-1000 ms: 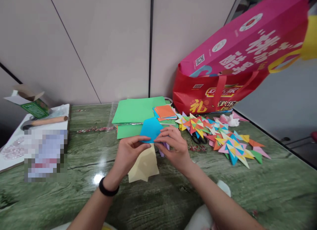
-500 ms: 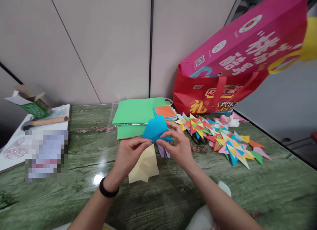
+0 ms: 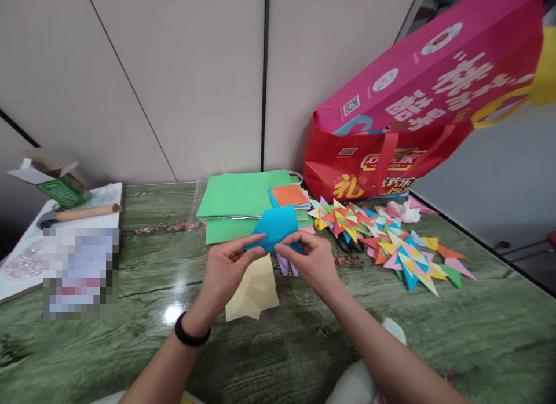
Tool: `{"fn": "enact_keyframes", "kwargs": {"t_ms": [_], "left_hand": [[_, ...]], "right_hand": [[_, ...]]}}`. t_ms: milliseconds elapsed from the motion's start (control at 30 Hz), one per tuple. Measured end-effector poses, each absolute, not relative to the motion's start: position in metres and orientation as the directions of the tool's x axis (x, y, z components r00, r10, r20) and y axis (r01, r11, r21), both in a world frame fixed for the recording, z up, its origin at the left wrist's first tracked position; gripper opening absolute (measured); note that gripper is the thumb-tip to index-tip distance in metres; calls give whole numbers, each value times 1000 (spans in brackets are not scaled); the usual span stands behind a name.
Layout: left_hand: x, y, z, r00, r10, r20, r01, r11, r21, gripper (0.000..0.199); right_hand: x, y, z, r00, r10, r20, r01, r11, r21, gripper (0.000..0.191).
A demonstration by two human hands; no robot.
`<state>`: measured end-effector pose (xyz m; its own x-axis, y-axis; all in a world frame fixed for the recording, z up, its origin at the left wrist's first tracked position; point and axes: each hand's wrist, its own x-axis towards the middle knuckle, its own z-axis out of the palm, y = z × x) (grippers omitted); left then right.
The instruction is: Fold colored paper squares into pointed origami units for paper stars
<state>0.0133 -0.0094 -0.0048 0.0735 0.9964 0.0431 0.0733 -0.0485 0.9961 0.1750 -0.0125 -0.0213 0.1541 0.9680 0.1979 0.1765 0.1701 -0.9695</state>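
Observation:
A partly folded sheet of blue paper (image 3: 278, 224) is held up between my two hands above the table. My left hand (image 3: 232, 265) pinches its lower left corner between thumb and fingers. At the lower right edge, my right hand (image 3: 310, 256) grips the same sheet, thumb in front. Below the hands lie pale yellow paper sheets (image 3: 254, 291), overlapping each other. Just under the blue paper, a purple folded piece (image 3: 286, 266) shows in part. Behind it rests a stack of green paper (image 3: 243, 198), with small orange squares (image 3: 287, 195) on top.
Several multicoloured folded paper stars (image 3: 408, 256) are heaped on the right. Behind them stand a red bag (image 3: 339, 166) and a pink bag (image 3: 417, 73). On the left, a hammer-like tool (image 3: 84, 214) and an opened green box (image 3: 65, 186) lie on a white board (image 3: 21, 241).
My right fingers have come down from the paper's upper right side to its lower edge. The blue paper has shifted slightly right, and my left index finger lies farther over its front.

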Motion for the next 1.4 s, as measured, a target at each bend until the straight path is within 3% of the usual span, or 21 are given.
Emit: {"fn": "enact_keyframes", "kwargs": {"t_ms": [200,533,1067,1300,1400], "left_hand": [[13,-9,-7,117,993,19,4,-20,1000,31],[19,-11,-11,96,995,4,-217,17,976,22],[22,-12,-16,78,997,16,-290,7,957,17],[22,-13,-13,50,998,31,-243,-18,970,16],[22,-13,-14,28,999,39,-214,-32,976,15]], "right_hand": [[173,-14,-19,176,965,192,166,163,-972,18],[170,-16,-21,255,939,233,150,200,-968,22],[168,-18,-24,299,928,222,65,213,-975,26],[168,-13,-24,171,982,84,-243,125,-962,57],[169,-12,-26,132,989,74,-290,110,-951,70]]}}
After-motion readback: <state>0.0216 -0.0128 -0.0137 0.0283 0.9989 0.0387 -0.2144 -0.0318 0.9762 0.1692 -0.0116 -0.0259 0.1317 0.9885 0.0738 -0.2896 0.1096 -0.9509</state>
